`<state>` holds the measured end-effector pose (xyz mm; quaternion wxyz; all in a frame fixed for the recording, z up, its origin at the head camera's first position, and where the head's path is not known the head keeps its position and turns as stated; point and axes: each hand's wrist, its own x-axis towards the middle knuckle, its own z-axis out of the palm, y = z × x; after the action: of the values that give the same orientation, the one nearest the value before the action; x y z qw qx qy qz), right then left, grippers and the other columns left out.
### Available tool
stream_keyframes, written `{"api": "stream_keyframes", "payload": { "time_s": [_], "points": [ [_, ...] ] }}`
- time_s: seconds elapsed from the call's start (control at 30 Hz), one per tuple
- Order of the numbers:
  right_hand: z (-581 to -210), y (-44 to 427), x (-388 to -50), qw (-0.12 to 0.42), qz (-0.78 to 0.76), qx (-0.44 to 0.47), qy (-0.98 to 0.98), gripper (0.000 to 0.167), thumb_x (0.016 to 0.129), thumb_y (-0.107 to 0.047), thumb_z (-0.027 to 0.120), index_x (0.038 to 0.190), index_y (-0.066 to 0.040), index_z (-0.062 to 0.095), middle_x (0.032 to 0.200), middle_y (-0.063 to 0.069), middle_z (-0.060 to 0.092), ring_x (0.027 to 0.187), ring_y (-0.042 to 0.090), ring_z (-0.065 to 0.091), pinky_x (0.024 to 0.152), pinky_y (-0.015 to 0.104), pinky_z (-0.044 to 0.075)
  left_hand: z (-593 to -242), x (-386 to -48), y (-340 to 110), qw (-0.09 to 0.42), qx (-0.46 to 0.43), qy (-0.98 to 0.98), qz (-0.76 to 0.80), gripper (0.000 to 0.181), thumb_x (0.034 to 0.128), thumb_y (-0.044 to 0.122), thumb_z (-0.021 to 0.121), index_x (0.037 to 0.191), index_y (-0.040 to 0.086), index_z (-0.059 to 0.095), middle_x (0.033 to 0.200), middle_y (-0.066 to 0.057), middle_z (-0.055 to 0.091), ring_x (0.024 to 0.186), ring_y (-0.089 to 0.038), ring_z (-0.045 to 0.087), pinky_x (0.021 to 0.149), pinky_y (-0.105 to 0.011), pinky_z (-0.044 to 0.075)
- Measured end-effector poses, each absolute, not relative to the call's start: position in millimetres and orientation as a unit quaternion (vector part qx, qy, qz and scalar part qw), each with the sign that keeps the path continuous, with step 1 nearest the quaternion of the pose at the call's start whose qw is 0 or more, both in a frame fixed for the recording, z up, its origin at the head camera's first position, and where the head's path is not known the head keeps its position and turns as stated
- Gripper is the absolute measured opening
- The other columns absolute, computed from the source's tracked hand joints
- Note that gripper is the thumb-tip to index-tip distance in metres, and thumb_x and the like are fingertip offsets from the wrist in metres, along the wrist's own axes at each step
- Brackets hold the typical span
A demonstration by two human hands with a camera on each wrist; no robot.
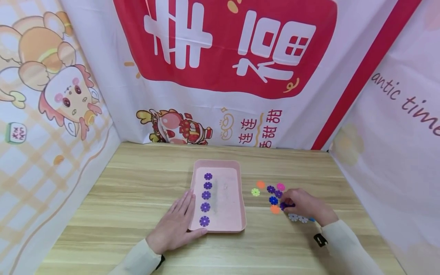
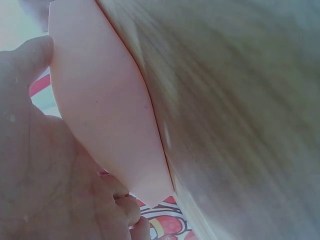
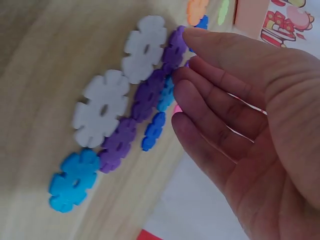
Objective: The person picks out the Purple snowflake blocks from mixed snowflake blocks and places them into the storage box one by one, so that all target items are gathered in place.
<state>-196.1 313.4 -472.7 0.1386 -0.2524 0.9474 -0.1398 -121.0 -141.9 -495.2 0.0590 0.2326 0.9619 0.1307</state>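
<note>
At the loosely bent, parted fingertips of the right hand (image 1: 307,204), a purple snowflake disc (image 3: 174,49) is met, not visibly gripped; leftward, the pink tray (image 1: 231,219) is touched by the left hand (image 1: 173,225), fingers extended.

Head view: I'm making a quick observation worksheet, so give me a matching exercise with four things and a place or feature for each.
Column one:
1. left hand
2. right hand
3. line of purple discs
4. pink tray

Column two:
A. at the loose discs on the table
B. inside the tray
C. has a raised rim
D. at the tray's left side

Pairs: 1-D, 2-A, 3-B, 4-C
</note>
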Motion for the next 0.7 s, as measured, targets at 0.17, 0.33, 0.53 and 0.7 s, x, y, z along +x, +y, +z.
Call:
{"api": "stream_keyframes", "payload": {
  "time_s": [0.17, 0.33, 0.53, 0.7],
  "points": [
    [-479, 317, -197, 0.121, -0.140, -0.261, 0.947, 0.019, 0.090, -0.017, 0.085, 0.107, -0.011, 0.078, 0.099, -0.003, 0.076, 0.089, 0.011, 0.071, 0.077, 0.030, 0.063, -496, -121, -142, 0.061, 0.230, 0.963, 0.129, 0.109, 0.0983, 0.076, 0.050, 0.167, -0.003, 0.019, 0.177, -0.021, 0.012, 0.166, -0.039, 0.011, 0.134, -0.058, 0.020],
    [-482, 318, -199, 0.128, -0.143, -0.248, 0.949, 0.022, 0.089, -0.014, 0.086, 0.109, -0.008, 0.079, 0.098, -0.001, 0.075, 0.086, 0.009, 0.068, 0.074, 0.026, 0.061, -496, -122, -142, 0.064, 0.229, 0.962, 0.132, 0.109, 0.0982, 0.076, 0.050, 0.167, -0.003, 0.019, 0.177, -0.021, 0.011, 0.166, -0.039, 0.010, 0.134, -0.058, 0.019],
    [-484, 320, -205, 0.145, -0.165, -0.228, 0.948, 0.018, 0.088, -0.015, 0.087, 0.102, -0.011, 0.076, 0.091, -0.004, 0.071, 0.080, 0.005, 0.061, 0.070, 0.022, 0.057, -498, -122, -143, 0.055, 0.233, 0.962, 0.132, 0.109, 0.0983, 0.075, 0.051, 0.167, -0.004, 0.018, 0.177, -0.021, 0.010, 0.166, -0.039, 0.012, 0.134, -0.058, 0.020],
    [-482, 321, -208, 0.153, -0.174, -0.226, 0.946, 0.018, 0.087, -0.014, 0.088, 0.094, -0.013, 0.072, 0.087, -0.005, 0.068, 0.076, 0.004, 0.058, 0.067, 0.021, 0.054, -499, -122, -144, 0.056, 0.234, 0.961, 0.134, 0.110, 0.0981, 0.076, 0.051, 0.167, -0.003, 0.018, 0.178, -0.021, 0.009, 0.166, -0.039, 0.011, 0.134, -0.058, 0.020]
  ]
}}
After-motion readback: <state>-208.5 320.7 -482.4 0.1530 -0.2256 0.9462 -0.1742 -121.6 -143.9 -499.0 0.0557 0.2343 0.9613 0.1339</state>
